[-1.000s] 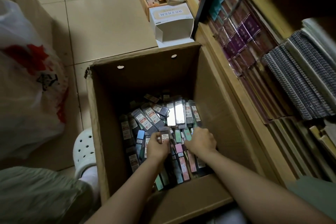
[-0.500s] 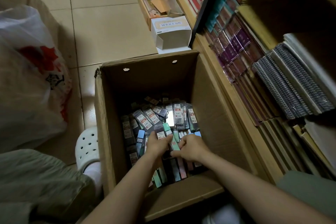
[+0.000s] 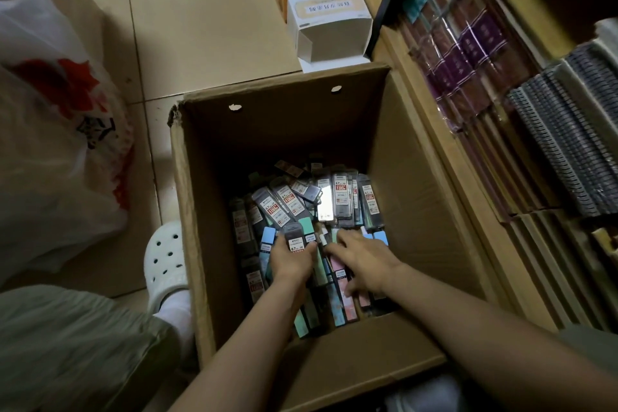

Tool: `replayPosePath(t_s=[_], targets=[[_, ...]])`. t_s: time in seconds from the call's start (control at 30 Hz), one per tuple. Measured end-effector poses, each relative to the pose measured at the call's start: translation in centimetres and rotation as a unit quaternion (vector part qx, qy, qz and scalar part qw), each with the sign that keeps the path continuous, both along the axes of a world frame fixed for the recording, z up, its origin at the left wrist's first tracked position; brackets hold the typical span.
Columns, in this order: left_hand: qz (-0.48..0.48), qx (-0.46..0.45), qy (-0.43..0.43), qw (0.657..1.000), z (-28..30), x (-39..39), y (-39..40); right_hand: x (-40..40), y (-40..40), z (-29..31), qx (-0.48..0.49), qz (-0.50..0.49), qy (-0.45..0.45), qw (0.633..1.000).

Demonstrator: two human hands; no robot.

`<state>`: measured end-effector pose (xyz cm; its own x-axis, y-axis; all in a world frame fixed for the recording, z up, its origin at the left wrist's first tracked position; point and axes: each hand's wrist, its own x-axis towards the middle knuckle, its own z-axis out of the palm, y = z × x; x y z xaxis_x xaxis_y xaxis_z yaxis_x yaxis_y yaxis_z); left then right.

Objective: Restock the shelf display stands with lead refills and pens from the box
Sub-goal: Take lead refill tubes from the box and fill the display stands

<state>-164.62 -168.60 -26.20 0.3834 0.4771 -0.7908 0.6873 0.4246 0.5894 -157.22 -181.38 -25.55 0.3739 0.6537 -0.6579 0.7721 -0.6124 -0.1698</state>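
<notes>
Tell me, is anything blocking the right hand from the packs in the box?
Nothing visible. The right hand already rests its fingers on the packs inside the open cardboard box.

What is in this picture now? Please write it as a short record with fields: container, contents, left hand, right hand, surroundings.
container: open cardboard box on the tiled floor
contents: many lead refill packs
left hand: grips one refill pack
right hand: fingers spread on the packs, holds nothing
surroundings: notebook shelf on the right, plastic bag on the left, small white box behind
</notes>
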Motion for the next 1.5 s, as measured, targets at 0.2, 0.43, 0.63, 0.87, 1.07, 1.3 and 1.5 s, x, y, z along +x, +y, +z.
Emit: replayPosePath(t_s=[0.2, 0.43, 0.63, 0.87, 1.07, 1.3, 1.5], targets=[[-0.003, 0.012, 0.023, 1.000, 0.3, -0.4, -0.3, 1.0, -0.8, -0.3, 0.049, -0.123, 0.015, 0.991], [-0.035, 0.016, 0.032, 0.999, 1.0, -1.0, -0.2, 0.5, -0.4, -0.4, 0.078, -0.196, -0.004, 0.977], [-0.056, 0.010, 0.032, 0.998, 1.2, -1.5, -0.5, 0.0, 0.3, -0.5, 0.085, -0.273, 0.038, 0.957], [-0.099, -0.032, -0.014, 0.994, 4.0, 0.2, 0.9, 1.6, 0.3, 3.9, 0.209, -0.386, 0.077, 0.895], [-0.307, -0.003, -0.156, 0.939, 14.3, 5.3, 3.5, 5.3, -0.8, 16.5, 0.321, -0.379, 0.019, 0.868], [-0.441, 0.071, -0.294, 0.845, 28.1, 11.0, 3.3, 6.2, -4.5, 31.5, 0.449, -0.406, -0.053, 0.795], [-0.451, 0.024, -0.396, 0.799, 34.1, 13.1, 0.7, 5.6, -7.6, 37.9, 0.485, -0.412, -0.135, 0.759]])
